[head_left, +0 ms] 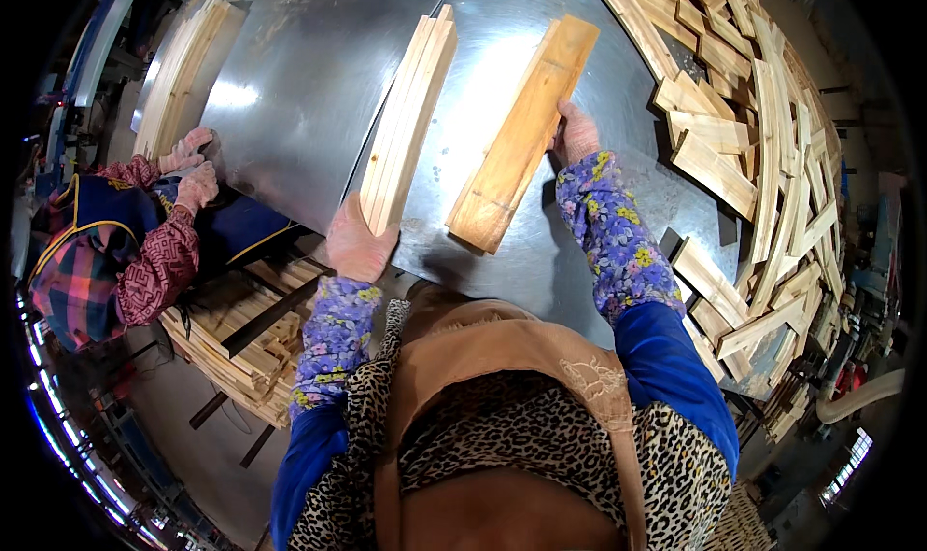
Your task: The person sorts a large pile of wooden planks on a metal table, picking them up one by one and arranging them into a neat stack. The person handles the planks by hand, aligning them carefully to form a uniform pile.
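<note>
My left hand [360, 245], in a pale pink glove, is closed round the near end of a bundle of narrow wooden strips [410, 116] standing on edge on the metal table [290, 97]. To its right, my right hand [576, 134], also gloved, grips the right edge of a wider, yellowish wooden board [526, 131]. That board slants across the table with its far end to the right. The fingers under the board are hidden. Both forearms wear purple flowered sleeve covers.
Loose wooden pieces [710, 179] lie heaped along the table's right side. At the left, a co-worker's gloved hands [193, 169] are near another bundle of strips [183, 78]. Stacked boards [237, 343] sit low on a rack at lower left. A dark seam crosses the tabletop.
</note>
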`<state>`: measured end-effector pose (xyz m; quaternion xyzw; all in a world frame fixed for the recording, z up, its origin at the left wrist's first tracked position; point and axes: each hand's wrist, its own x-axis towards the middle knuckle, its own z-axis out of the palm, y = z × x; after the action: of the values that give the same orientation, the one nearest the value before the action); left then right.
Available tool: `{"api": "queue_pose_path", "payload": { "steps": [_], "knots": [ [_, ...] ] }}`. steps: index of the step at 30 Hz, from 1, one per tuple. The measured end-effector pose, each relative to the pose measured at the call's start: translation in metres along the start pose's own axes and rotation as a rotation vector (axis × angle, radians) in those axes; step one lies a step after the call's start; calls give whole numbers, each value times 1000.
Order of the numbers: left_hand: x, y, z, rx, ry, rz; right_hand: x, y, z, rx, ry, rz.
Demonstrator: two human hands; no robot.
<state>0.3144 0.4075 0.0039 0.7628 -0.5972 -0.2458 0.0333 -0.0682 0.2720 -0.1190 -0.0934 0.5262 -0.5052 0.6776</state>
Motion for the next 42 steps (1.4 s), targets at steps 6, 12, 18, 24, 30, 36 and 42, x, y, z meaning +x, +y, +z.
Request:
{"api": "queue_pose_path", "payload": {
  "steps": [6, 12, 18, 24, 30, 36, 42],
  "knots": [
    [-8, 47, 88, -203, 54, 582, 3, 17, -19, -272, 38, -47],
    [-8, 122, 101, 314, -399, 391, -9, 20, -5, -865, 152, -239],
    [23, 85, 97, 42, -400, 399, -32, 48, -25, -1001, 322, -212],
    [27, 73, 96, -477, -472, 388, -92, 80, 38, -115, -40, 94],
    [43, 113, 43, -1041, -675, 287, -110, 48, 50, 254, 104, 197],
    [52, 132, 72, -929, -173, 335, -104, 33, 29, 86, 146, 137],
    [76, 161, 54, -109, -443, 746, -102, 47, -12, 323, 141, 138]
  ]
}}
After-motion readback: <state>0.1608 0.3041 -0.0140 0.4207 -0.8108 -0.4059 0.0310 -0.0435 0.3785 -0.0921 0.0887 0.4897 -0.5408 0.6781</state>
